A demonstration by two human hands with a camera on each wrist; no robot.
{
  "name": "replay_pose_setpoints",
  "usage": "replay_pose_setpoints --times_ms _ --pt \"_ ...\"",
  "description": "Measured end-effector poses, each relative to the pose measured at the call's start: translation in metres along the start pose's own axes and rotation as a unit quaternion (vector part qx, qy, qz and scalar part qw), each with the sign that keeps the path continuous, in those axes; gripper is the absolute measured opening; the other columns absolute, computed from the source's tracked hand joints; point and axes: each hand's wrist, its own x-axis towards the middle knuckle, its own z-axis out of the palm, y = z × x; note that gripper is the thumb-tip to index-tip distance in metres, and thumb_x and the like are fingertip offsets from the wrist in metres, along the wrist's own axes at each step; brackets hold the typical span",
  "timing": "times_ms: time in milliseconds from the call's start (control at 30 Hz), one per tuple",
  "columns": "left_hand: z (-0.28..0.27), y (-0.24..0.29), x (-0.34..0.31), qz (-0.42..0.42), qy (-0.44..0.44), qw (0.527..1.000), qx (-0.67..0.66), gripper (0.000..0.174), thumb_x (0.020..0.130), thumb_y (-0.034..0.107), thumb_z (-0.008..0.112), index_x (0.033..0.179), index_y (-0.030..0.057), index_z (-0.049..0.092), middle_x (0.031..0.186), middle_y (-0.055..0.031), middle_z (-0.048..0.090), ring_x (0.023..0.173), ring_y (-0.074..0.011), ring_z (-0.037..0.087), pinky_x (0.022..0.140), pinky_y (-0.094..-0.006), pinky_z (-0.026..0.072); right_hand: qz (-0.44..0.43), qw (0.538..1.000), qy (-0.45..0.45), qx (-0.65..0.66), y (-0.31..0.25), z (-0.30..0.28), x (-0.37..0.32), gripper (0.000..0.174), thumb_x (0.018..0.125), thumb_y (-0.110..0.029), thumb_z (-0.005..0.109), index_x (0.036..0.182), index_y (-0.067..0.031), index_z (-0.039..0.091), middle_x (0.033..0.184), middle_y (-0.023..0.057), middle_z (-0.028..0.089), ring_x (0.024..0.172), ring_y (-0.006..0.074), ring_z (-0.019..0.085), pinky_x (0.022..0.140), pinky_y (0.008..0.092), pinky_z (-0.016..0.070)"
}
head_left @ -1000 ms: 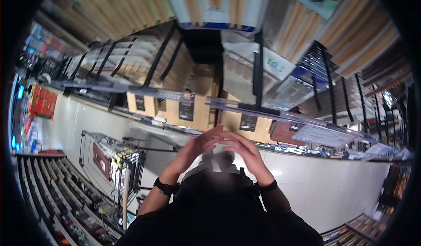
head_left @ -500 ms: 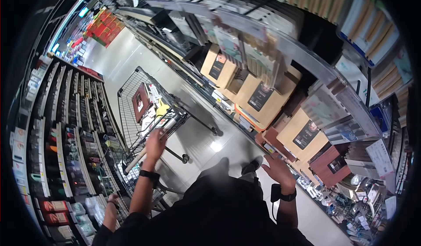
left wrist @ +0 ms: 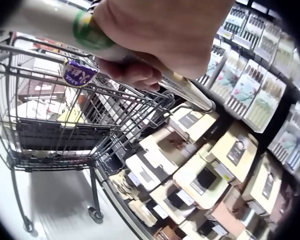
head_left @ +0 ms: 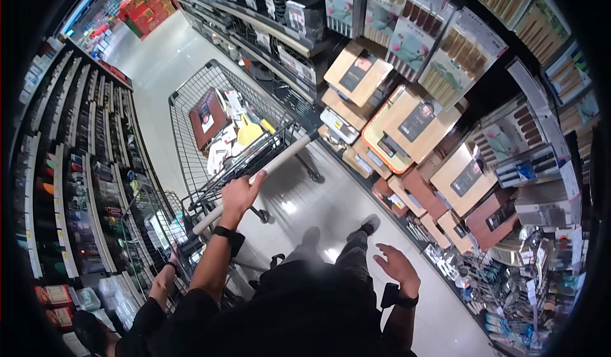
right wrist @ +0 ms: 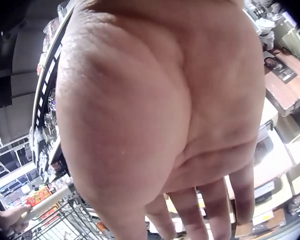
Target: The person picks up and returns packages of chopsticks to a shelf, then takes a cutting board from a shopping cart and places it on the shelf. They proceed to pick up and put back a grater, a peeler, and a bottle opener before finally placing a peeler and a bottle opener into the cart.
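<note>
My left hand (head_left: pixel 239 195) grips the pale handle bar (head_left: pixel 287 153) of a wire shopping cart (left wrist: pixel 60 135). In the left wrist view the fingers curl under the bar, beside a green-and-yellow mark. Inside the cart lie a dark brown boxed board (head_left: pixel 209 118), a yellow item (head_left: pixel 250 130) and several white packs. My right hand (head_left: pixel 399 266) hangs at my right side, holding nothing. Its fingers are loosely extended in the right wrist view. Nearest to it are the shelves of cutting boards (head_left: pixel 423 125).
Packs of chopsticks (head_left: pixel 417 29) hang above the boards on the right. Long shelves (head_left: pixel 70 185) line the left side. Another person's arm (head_left: pixel 162 284) reaches in at lower left, near a second wire basket (head_left: pixel 153 226). Red boxes (head_left: pixel 147 7) are stacked far down the aisle.
My view has turned left from the shelves to the cart. My hands, close together at first, have parted; the left has taken hold of the cart handle, the right has dropped to my side.
</note>
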Motion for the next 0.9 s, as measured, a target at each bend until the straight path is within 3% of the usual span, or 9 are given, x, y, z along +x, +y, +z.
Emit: replay_pose_setpoints --times_ms 133,267,367,433,467,567,600,833,900 --pt "-0.004 0.017 -0.029 0.016 0.014 0.999 -0.039 0.08 0.091 0.071 0.034 0.075 0.002 0.072 0.069 -0.0244 0.066 0.07 -0.0397 0.068 0.067 -0.0469 0.0526 0.05 0.996 -0.033 0.061 -0.026 0.023 -0.035 0.045 0.093 -0.035 0.061 0.126 -0.0049 0.058 0.118 0.0198 0.064 0.106 0.034 0.063 0.09 0.0391 0.0499" --pt "0.007 0.028 -0.063 0.023 -0.004 0.999 -0.041 0.075 0.092 0.068 0.037 0.075 0.0024 0.069 0.066 -0.0207 0.066 0.065 -0.0374 0.067 0.062 -0.0463 0.0528 0.079 0.996 0.02 -0.022 -0.021 0.038 -0.048 0.043 0.093 -0.035 0.061 0.125 -0.0061 0.059 0.117 0.0191 0.065 0.106 0.0336 0.063 0.09 0.0398 0.0502" --pt "0.021 0.034 -0.091 0.063 0.0 0.997 -0.05 0.061 0.094 0.059 0.043 0.084 0.0024 0.064 0.066 -0.0178 0.066 0.062 -0.0366 0.066 0.057 -0.0457 0.0519 0.067 0.997 0.001 -0.031 -0.028 0.032 -0.05 0.043 0.093 -0.035 0.061 0.125 -0.0057 0.059 0.117 0.0193 0.065 0.106 0.0336 0.063 0.09 0.0401 0.0503" --pt "0.037 0.038 -0.111 0.157 0.058 0.981 -0.103 0.047 0.095 0.049 0.05 0.092 0.0029 0.056 0.067 -0.0152 0.064 0.058 -0.0374 0.064 0.052 -0.0459 0.05 0.049 0.998 0.008 -0.023 -0.031 0.027 -0.055 0.043 0.094 -0.034 0.06 0.126 -0.0048 0.058 0.117 0.0193 0.064 0.106 0.033 0.063 0.09 0.0399 0.0503" --pt "0.039 0.04 -0.122 0.199 0.04 0.973 -0.112 0.037 0.092 0.037 0.059 0.102 0.0022 0.051 0.08 -0.0151 0.062 0.067 -0.0364 0.064 0.056 -0.0453 0.051 0.041 0.999 0.02 -0.016 -0.032 0.023 -0.059 0.043 0.094 -0.033 0.06 0.126 -0.0046 0.058 0.118 0.0192 0.064 0.106 0.0324 0.064 0.09 0.0395 0.0501" --pt "0.041 0.052 -0.151 0.279 0.065 0.95 -0.124 0.035 0.087 0.028 0.065 0.105 0.0019 0.05 0.096 -0.0161 0.058 0.082 -0.0342 0.064 0.064 -0.0439 0.0525 0.03 0.998 0.045 -0.011 -0.023 0.009 -0.084 0.042 0.095 -0.03 0.059 0.127 -0.0037 0.057 0.121 0.0189 0.063 0.107 0.0311 0.064 0.091 0.0392 0.05" --pt "0.041 0.056 -0.16 0.271 0.019 0.952 -0.14 0.039 0.082 0.02 0.069 0.112 0.003 0.049 0.106 -0.0151 0.055 0.091 -0.0334 0.061 0.072 -0.0435 0.0524 0.04 0.998 0.054 -0.003 -0.018 0.006 -0.098 0.042 0.094 -0.03 0.059 0.127 -0.0032 0.057 0.122 0.0189 0.063 0.107 0.0311 0.064 0.091 0.0392 0.0502" --pt "0.044 0.078 -0.203 0.381 0.074 0.916 -0.1 0.05 0.075 0.02 0.074 0.118 0.0058 0.053 0.109 -0.0131 0.056 0.099 -0.033 0.059 0.082 -0.0414 0.0512 0.137 0.985 0.1 0.028 0.077 0.033 -0.199 0.042 0.093 -0.03 0.059 0.125 -0.003 0.059 0.117 0.0204 0.064 0.11 0.0351 0.061 0.094 0.0401 0.0481" --pt "0.05 0.086 -0.218 0.377 0.087 0.917 -0.102 0.054 0.073 0.023 0.077 0.119 0.006 0.055 0.113 -0.0124 0.058 0.1 -0.0321 0.059 0.083 -0.0405 0.0506 0.156 0.986 0.051 0.036 0.099 0.043 -0.219 0.043 0.092 -0.031 0.059 0.125 -0.0028 0.059 0.118 0.021 0.064 0.11 0.0358 0.061 0.094 0.0407 0.0478"
